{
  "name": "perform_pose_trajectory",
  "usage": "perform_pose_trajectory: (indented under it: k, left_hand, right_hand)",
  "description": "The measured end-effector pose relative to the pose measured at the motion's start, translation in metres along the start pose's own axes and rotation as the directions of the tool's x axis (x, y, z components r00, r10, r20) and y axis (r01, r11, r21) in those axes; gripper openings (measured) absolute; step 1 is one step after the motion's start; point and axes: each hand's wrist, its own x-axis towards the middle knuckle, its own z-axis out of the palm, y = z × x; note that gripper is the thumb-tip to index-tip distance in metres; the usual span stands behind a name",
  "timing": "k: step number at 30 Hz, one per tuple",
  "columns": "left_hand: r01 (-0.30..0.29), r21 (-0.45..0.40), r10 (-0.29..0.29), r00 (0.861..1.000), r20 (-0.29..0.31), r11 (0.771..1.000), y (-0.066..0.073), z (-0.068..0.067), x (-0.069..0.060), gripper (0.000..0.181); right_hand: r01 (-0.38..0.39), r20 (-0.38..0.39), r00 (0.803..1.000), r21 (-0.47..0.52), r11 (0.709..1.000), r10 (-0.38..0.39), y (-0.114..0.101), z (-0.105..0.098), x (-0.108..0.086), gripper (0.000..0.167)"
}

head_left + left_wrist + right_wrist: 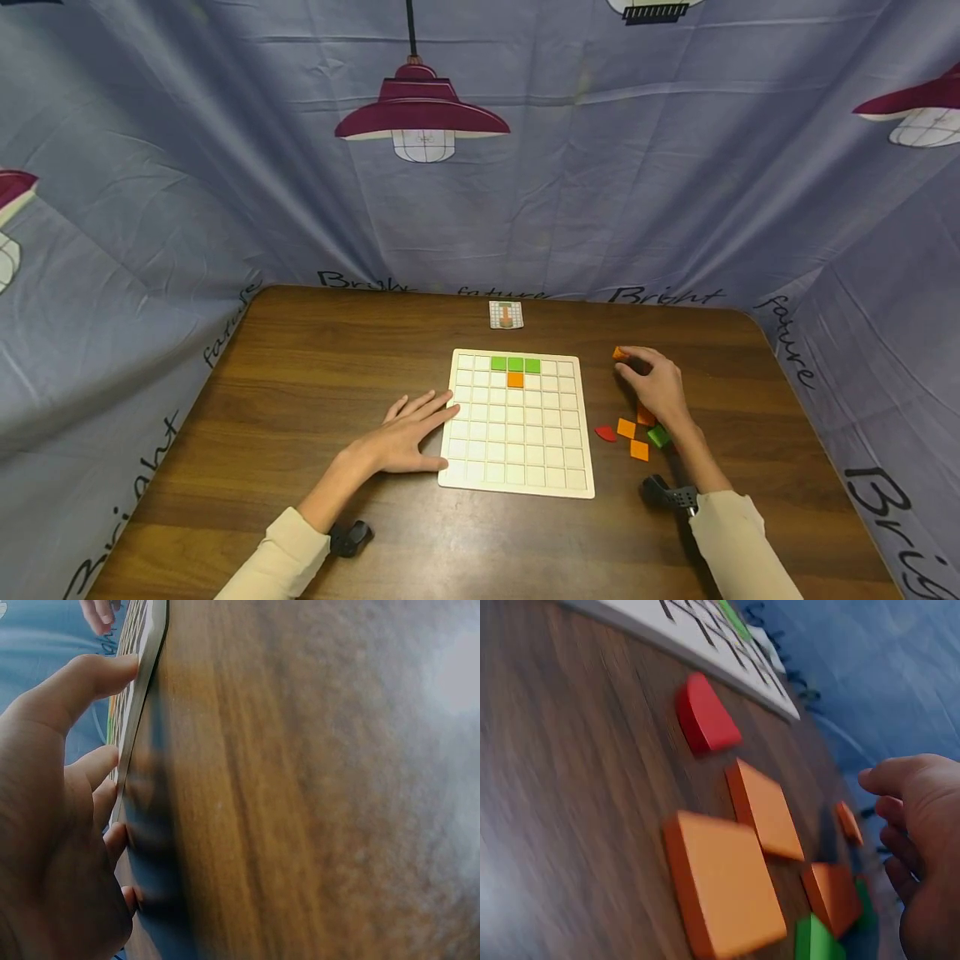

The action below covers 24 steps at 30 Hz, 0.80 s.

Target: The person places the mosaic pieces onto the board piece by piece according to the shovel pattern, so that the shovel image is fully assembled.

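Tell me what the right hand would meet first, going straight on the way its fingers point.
Probably the far orange tile, lying right in front of the right hand; depth leaves it unclear whether the fingers already touch it.

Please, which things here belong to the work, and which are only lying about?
Belong, it seems:
board, touched by the left hand
green tiles and orange tile on it
loose orange and green tiles near the right hand
small card, perhaps a guide

Probably not:
red piece, perhaps spare: no red on the board
curtain, only background
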Motion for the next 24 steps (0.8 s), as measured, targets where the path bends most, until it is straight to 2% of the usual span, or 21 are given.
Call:
perform_pose_trajectory:
  k: [5,10,24]
  left_hand:
    - [0.004,-0.005,-0.004,1.0,0.0,1.0,0.0,0.0,-0.001,0.085]
    - [0.002,-0.011,-0.002,1.0,-0.002,1.0,0.0,0.0,-0.001,0.085]
    - [0.011,-0.003,-0.011,1.0,0.001,1.0,0.001,-0.001,0.0,0.085]
  right_hand:
    - [-0.019,0.002,1.0,-0.06,0.998,0.019,0.012,-0.007,0.0,0.036]
    - [-0.034,0.028,0.999,-0.107,0.994,0.038,0.016,-0.011,-0.001,0.038]
    - [-0.04,0.1,0.994,-0.127,0.991,0.053,0.018,-0.009,0.01,0.041]
